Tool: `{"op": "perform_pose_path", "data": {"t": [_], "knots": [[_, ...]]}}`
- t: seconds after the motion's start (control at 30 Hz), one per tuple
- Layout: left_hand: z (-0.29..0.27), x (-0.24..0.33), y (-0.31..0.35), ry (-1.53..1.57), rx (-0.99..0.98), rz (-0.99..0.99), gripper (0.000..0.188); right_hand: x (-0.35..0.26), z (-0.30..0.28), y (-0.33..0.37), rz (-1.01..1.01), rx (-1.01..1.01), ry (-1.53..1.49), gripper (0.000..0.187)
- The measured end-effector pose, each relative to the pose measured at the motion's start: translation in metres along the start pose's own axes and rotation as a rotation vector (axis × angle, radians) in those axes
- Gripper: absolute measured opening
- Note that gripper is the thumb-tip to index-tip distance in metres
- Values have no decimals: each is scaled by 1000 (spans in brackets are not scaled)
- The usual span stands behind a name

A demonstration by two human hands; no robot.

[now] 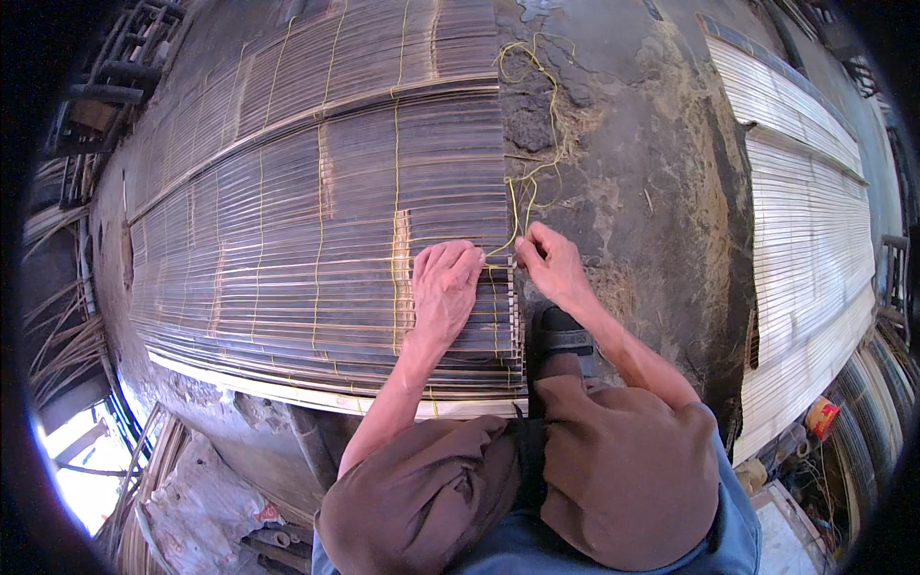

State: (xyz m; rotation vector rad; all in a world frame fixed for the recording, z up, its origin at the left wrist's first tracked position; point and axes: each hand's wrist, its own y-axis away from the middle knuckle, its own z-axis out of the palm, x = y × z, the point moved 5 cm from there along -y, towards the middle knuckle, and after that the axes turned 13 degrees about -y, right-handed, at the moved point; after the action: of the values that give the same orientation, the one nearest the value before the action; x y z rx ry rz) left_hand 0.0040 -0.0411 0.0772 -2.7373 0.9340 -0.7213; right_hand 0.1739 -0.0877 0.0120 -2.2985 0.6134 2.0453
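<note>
One yellow cord (554, 107) at fingers (524, 250)

clocked from the gap between the hands, a slatted mat (364, 192) covers the floor (652, 163) mainly toward ten, with the left hand (446, 278) over it at nine. the right hand (558, 266) is at three, just past the mat's edge; beyond it, also at three, lies a second mat (805, 220). cord (555, 115) trails toward twelve, a sandal (563, 340) stands at five, a sack (196, 508) at eight.

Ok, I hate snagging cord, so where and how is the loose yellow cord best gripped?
Probably pinch the yellow cord at the straighter stretch between its far and near loops, from the right: that part lies on the floor, the slatted mat to its left.
</note>
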Motion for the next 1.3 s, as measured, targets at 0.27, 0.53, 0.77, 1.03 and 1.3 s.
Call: {"op": "perform_pose_path", "data": {"t": [0.27,0.53,0.77,1.03,1.3], "knots": [[14,-14,-5,162,-146,-116,9,-47,16,-36,-20,-151,-80,20],[19,-25,-7,402,-247,-212,13,-70,41,-58,-84,-399,-135,18],[32,-29,-4,296,-247,-260,12,-52,27,-43,52,-655,-167,23],[30,-26,-4,331,-246,-314,12,-68,31,-47,-241,-538,39,23],[22,-15,-11,168,-161,-181,12,-41,-2,-23,-139,-189,292,20]]}}
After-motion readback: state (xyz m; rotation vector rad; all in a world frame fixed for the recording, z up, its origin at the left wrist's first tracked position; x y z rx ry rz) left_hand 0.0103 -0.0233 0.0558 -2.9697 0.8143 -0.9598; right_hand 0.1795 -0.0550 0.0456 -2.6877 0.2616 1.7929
